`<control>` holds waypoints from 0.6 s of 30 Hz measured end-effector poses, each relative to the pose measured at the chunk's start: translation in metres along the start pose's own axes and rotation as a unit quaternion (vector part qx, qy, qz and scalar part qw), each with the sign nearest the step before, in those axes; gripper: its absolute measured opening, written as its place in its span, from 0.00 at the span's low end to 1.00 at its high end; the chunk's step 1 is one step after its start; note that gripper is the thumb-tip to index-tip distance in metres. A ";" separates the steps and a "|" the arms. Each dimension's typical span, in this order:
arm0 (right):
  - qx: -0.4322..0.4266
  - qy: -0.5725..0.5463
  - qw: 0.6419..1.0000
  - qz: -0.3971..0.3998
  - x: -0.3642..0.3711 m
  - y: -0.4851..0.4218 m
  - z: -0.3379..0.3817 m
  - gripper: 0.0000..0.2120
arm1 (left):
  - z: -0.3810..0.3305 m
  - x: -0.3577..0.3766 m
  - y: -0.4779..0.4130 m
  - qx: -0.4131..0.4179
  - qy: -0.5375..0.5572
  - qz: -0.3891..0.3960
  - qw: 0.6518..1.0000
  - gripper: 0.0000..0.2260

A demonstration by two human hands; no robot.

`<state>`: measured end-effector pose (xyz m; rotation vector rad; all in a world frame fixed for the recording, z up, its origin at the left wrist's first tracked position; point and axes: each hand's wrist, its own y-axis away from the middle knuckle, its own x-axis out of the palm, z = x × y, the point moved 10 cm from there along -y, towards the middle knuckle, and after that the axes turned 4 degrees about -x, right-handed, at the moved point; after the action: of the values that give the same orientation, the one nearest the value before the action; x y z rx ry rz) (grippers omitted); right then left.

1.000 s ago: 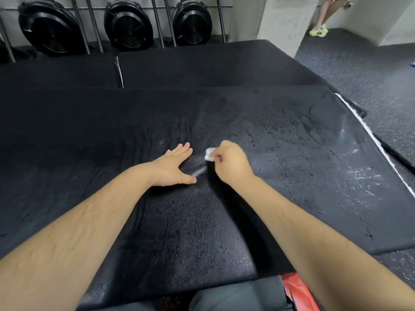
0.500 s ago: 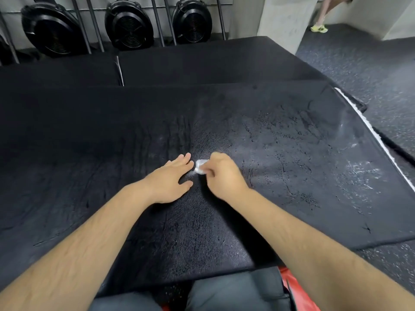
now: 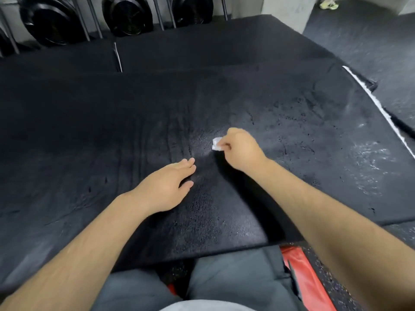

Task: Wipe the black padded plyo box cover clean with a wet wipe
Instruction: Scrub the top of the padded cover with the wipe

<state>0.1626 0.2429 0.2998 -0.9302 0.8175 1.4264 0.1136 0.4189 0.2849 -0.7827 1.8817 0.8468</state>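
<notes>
Wide black padded plyo box cover [image 3: 292, 167] across most of the view, textured, cracked and creased, with long wrinkles running away from the near edge left of centre and pale whitish scuffs toward the right side. A faint damp sheen around the middle. Right hand [image 3: 241, 151] near the centre of the cover, fingers curled, pinching a small crumpled white wet wipe [image 3: 216, 144] and holding it down against the surface. Left hand [image 3: 166, 187] just beside, nearer the body, palm down and flat on the cover, fingers straight and close together, holding nothing. Both bare forearms reaching in from the bottom corners. Behind the cover, a second black padded mat [image 3: 213, 46], and beyond that three round black fans [image 3: 128, 16] behind slanted metal bars against a pale wall. Grey concrete pillar [image 3: 289, 10] at the upper right, with dark speckled rubber floor [image 3: 370, 46] around it and a yellow-green shoe [image 3: 329, 5] at the very top edge. Thin white strip [image 3: 381, 113] along the cover's right edge. Below the near edge, grey trousers [image 3: 235, 286] and a red padded object [image 3: 301, 272] on the floor beside them.
</notes>
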 end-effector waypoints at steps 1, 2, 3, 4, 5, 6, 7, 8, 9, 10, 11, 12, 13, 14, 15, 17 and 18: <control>0.058 -0.009 0.998 -0.018 -0.007 -0.008 -0.021 0.07 | 0.000 0.001 0.003 -0.001 0.002 -0.003 1.000 0.24; 0.094 -0.011 0.995 -0.026 -0.011 -0.011 -0.030 0.06 | 0.000 0.001 0.004 -0.002 0.005 -0.008 1.000 0.24; 0.095 -0.007 0.995 -0.028 -0.007 -0.010 -0.027 0.06 | 0.000 0.000 0.005 -0.005 0.009 -0.013 1.000 0.23; 0.065 -0.003 0.998 -0.023 0.002 -0.005 -0.014 0.06 | 0.001 0.000 0.006 -0.007 0.016 -0.016 1.000 0.23; 0.020 0.000 1.000 -0.012 0.012 0.003 0.005 0.07 | 0.001 0.001 0.006 -0.009 0.024 -0.018 1.000 0.23; -0.032 -0.002 0.999 0.004 0.020 0.016 0.026 0.10 | 0.001 0.001 0.006 -0.010 0.030 -0.020 0.999 0.23; -0.075 -0.009 0.997 0.021 0.026 0.028 0.039 0.12 | 0.001 0.002 0.005 -0.011 0.033 -0.021 0.999 0.23; -0.101 -0.006 0.994 0.029 0.023 0.034 0.045 0.12 | 0.001 0.002 0.005 -0.011 0.032 -0.021 0.999 0.23; -0.097 0.007 0.995 0.026 0.019 0.031 0.037 0.12 | 0.001 0.002 0.004 -0.011 0.031 -0.020 0.999 0.23; -0.073 0.014 0.997 0.011 0.011 0.023 0.025 0.11 | 0.002 0.001 0.005 -0.011 0.032 -0.017 0.999 0.23; -0.029 0.011 0.999 -0.011 0.003 0.015 0.009 0.10 | 0.002 0.001 0.004 -0.011 0.034 -0.013 0.999 0.23; 0.018 -0.005 0.999 -0.032 -0.005 0.010 -0.005 0.10 | 0.003 0.000 0.003 -0.012 0.037 -0.010 0.999 0.23; 0.048 -0.024 0.997 -0.051 -0.008 0.007 -0.014 0.09 | 0.004 0.000 0.003 -0.014 0.039 -0.009 0.999 0.23; 0.052 -0.030 0.996 -0.059 -0.008 0.008 -0.012 0.09 | 0.006 -0.001 0.003 -0.017 0.042 -0.011 0.999 0.22; 0.034 -0.024 0.997 -0.060 -0.004 0.012 -0.003 0.11 | 0.007 -0.002 0.002 -0.019 0.046 -0.014 0.999 0.22; -0.021 -0.026 0.999 -0.034 0.008 0.022 0.021 0.11 | 0.007 -0.003 0.002 -0.020 0.052 -0.020 0.998 0.22; -0.046 -0.026 0.999 -0.012 0.014 0.026 0.029 0.11 | 0.007 -0.004 0.002 -0.019 0.054 -0.023 0.998 0.22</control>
<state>0.1348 0.2733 0.2993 -0.9667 0.7051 1.4716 0.1169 0.4265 0.2862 -0.9074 1.9405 0.8272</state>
